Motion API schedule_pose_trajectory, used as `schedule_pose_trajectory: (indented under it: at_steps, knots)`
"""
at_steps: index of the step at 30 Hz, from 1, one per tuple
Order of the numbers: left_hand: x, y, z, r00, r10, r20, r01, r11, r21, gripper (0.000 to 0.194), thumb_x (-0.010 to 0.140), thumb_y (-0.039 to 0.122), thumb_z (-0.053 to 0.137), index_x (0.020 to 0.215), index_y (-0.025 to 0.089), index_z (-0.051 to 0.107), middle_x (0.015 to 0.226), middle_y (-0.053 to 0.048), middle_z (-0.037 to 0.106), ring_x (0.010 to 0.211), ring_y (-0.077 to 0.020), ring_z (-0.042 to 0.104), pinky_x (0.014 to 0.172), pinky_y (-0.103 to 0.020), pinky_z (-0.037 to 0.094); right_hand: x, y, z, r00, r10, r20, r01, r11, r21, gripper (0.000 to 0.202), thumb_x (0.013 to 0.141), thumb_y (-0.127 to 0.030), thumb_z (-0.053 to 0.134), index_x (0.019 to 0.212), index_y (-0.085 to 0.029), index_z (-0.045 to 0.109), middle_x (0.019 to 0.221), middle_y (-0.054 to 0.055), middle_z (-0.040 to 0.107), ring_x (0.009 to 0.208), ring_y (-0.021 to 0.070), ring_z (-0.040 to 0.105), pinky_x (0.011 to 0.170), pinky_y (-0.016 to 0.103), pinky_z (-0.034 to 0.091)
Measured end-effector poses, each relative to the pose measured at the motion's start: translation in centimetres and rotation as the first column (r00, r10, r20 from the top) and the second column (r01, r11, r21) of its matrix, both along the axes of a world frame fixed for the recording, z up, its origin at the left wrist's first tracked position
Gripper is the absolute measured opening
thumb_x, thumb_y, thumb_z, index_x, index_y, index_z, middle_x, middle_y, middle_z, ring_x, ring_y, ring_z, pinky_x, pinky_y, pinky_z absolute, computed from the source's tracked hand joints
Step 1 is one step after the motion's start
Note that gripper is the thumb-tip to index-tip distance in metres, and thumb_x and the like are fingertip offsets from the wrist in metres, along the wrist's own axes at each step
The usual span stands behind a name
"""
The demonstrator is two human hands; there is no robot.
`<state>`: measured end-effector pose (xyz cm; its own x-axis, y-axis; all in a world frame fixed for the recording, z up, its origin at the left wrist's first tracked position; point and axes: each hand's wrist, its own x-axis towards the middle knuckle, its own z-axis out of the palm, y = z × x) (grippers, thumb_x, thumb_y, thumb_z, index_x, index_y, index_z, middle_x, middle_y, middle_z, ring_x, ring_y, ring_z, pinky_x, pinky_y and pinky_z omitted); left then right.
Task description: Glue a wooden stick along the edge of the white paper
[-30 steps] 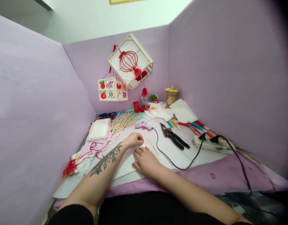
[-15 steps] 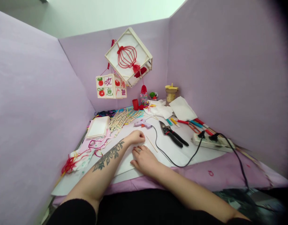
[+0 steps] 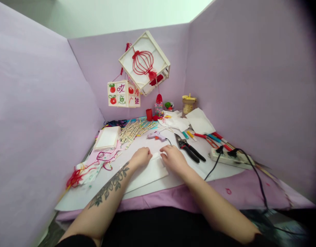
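Observation:
My left hand (image 3: 141, 157) is closed, its fingers curled in at the upper left of a white sheet (image 3: 150, 174) lying on the table. What those fingers hold, if anything, is hidden. Across the sheet, my right hand (image 3: 172, 158) rests at its right side, finger and thumb slightly apart, with nothing visible between them. A pale purple glue gun (image 3: 157, 136) lies just beyond both hands. To the right of my right hand are pruning shears (image 3: 190, 148) with black handles.
Bundled sticks (image 3: 134, 132), a white framed panel (image 3: 108, 138) and red yarn (image 3: 75, 176) lie to the left. Markers (image 3: 191, 135) and a power strip (image 3: 231, 157) with black cords are on the right. A square lantern (image 3: 145, 63) hangs at the back, purple walls around.
My hands have moved apart, the left slightly down and leftward, the right up and rightward. The white sheet now shows between them. The thin stick seen earlier is out of sight.

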<state>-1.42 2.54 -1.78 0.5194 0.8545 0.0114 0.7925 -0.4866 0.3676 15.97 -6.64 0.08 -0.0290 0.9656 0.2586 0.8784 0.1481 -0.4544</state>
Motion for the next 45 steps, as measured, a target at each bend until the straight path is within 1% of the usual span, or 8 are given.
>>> schedule_pose_trajectory:
  at_steps: [2, 5, 9, 11, 13, 21, 28, 45]
  knots:
    - [-0.4, -0.2, 0.3, 1.0, 0.012, -0.013, -0.012, 1.0, -0.008, 0.01, 0.079, 0.025, 0.053, 0.079, 0.016, 0.058, 0.083, -0.007, 0.063, 0.079, -0.0196, 0.057, 0.07, -0.028, 0.04, 0.7, 1.4, 0.4, 1.0, -0.01, -0.026, 0.009, 0.999, -0.053, 0.026, 0.083, -0.015, 0.051, 0.103, -0.014, 0.068, 0.109, 0.012, 0.067, 0.104, 0.0242, 0.058, 0.092, 0.034, 0.043]
    - [-1.3, -0.7, 2.0, 0.998, -0.012, 0.057, 0.013, 1.0, -0.02, 0.01, 0.084, 0.026, 0.048, 0.084, 0.018, 0.054, 0.079, -0.003, 0.062, 0.074, -0.0169, 0.056, 0.066, -0.026, 0.039, 0.6, 2.7, 0.4, 0.964, 0.032, -0.264, -0.05, 0.997, -0.063, 0.026, 0.079, -0.015, 0.055, 0.101, -0.014, 0.068, 0.103, 0.01, 0.069, 0.092, 0.0205, 0.063, 0.086, 0.033, 0.047]
    - [-2.8, -2.2, 5.0, 0.952, -0.105, 0.286, 0.107, 0.994, 0.008, 0.008, 0.084, 0.027, 0.047, 0.084, 0.019, 0.05, 0.077, 0.0, 0.058, 0.073, -0.0153, 0.053, 0.065, -0.025, 0.039, -0.7, 2.6, 0.3, 0.719, 0.144, -0.68, -0.206, 0.979, -0.01, 0.033, 0.077, -0.02, 0.055, 0.108, -0.013, 0.063, 0.101, 0.01, 0.07, 0.089, 0.0189, 0.065, 0.082, 0.033, 0.05]
    - [-3.3, -3.0, 6.0, 0.939, -0.1, 0.33, 0.103, 0.995, 0.01, 0.008, 0.083, 0.027, 0.048, 0.083, 0.019, 0.051, 0.078, 0.0, 0.058, 0.074, -0.0152, 0.053, 0.065, -0.025, 0.039, -1.3, 2.1, 0.5, 0.594, 0.169, -0.787, -0.278, 0.961, -0.004, 0.032, 0.077, -0.021, 0.053, 0.106, -0.013, 0.063, 0.1, 0.01, 0.07, 0.091, 0.019, 0.066, 0.083, 0.033, 0.05]
    - [-3.5, -3.5, 6.4, 0.936, -0.078, 0.345, 0.082, 0.997, 0.001, 0.008, 0.082, 0.026, 0.049, 0.083, 0.019, 0.052, 0.078, 0.0, 0.058, 0.075, -0.0153, 0.053, 0.065, -0.024, 0.039, -1.6, 1.7, 0.8, 0.555, 0.174, -0.813, -0.296, 0.955, 0.002, 0.029, 0.077, -0.023, 0.053, 0.102, -0.014, 0.064, 0.098, 0.009, 0.07, 0.09, 0.0192, 0.066, 0.084, 0.033, 0.051]
    - [-3.5, -3.5, 5.6, 0.899, -0.096, 0.428, 0.094, 0.995, 0.026, 0.008, 0.081, 0.025, 0.053, 0.082, 0.018, 0.056, 0.078, 0.0, 0.061, 0.074, -0.0151, 0.055, 0.068, -0.025, 0.041, -1.0, 1.0, 1.3, 0.65, 0.153, -0.745, -0.155, 0.986, 0.067, 0.03, 0.076, -0.021, 0.053, 0.103, -0.015, 0.064, 0.095, 0.008, 0.07, 0.087, 0.0189, 0.066, 0.079, 0.033, 0.051]
    - [-3.5, -3.8, 5.5, 0.9, -0.162, 0.404, 0.14, 0.987, 0.083, 0.014, 0.085, 0.027, 0.053, 0.087, 0.018, 0.064, 0.086, -0.003, 0.067, 0.081, -0.0171, 0.06, 0.075, -0.027, 0.044, -0.5, -0.2, 2.6, 0.856, 0.211, -0.471, -0.099, 0.963, 0.251, 0.013, 0.079, -0.021, 0.056, 0.084, -0.019, 0.068, 0.087, 0.005, 0.067, 0.082, 0.018, 0.061, 0.067, 0.029, 0.046]
    - [-3.4, -4.3, 5.3, 0.921, -0.215, 0.324, 0.181, 0.974, 0.132, 0.011, 0.085, 0.019, 0.056, 0.088, 0.018, 0.067, 0.089, -0.002, 0.069, 0.082, -0.0157, 0.061, 0.079, -0.026, 0.045, -0.5, 0.4, 2.4, 0.893, 0.259, -0.368, -0.173, 0.952, 0.251, 0.011, 0.077, -0.012, 0.055, 0.072, -0.017, 0.064, 0.076, 0.003, 0.061, 0.075, 0.0165, 0.056, 0.07, 0.029, 0.042]
